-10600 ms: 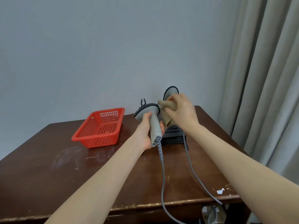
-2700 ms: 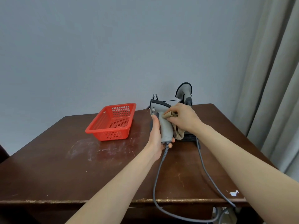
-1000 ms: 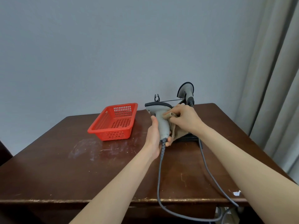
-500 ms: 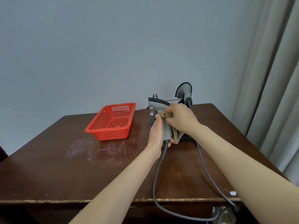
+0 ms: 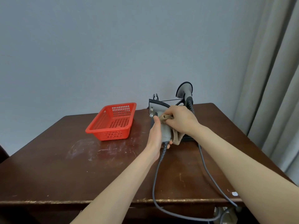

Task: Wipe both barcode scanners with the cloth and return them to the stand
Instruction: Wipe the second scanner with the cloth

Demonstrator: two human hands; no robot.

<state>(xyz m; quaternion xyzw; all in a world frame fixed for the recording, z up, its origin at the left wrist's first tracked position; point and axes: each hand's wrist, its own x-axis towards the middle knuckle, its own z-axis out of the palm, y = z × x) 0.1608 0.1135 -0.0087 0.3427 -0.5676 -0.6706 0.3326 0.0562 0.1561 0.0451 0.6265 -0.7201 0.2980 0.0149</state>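
Over the brown table (image 5: 64,167), my left hand (image 5: 155,138) holds the first scanner (image 5: 159,113) up in the air. My fingers are curled round its grey handle, and its head points to the left. My right hand (image 5: 181,122) is bunched round the tan cloth (image 5: 176,138) and presses it on the side of the handle, just under the head. A bit of the cloth hangs down below my hand. The first cable (image 5: 153,183) drops from the handle, runs over the table and goes off the front edge. Behind my hands is the black stand (image 5: 188,139), at the back of the table near the wall. The second scanner (image 5: 184,89) sits up on the stand with its head at the top. The second cable (image 5: 205,168) runs from it to the right front corner. A red basket (image 5: 111,135) sits on the table to the left, well apart from my hands. Grey curtains (image 5: 275,78) hang on the right.
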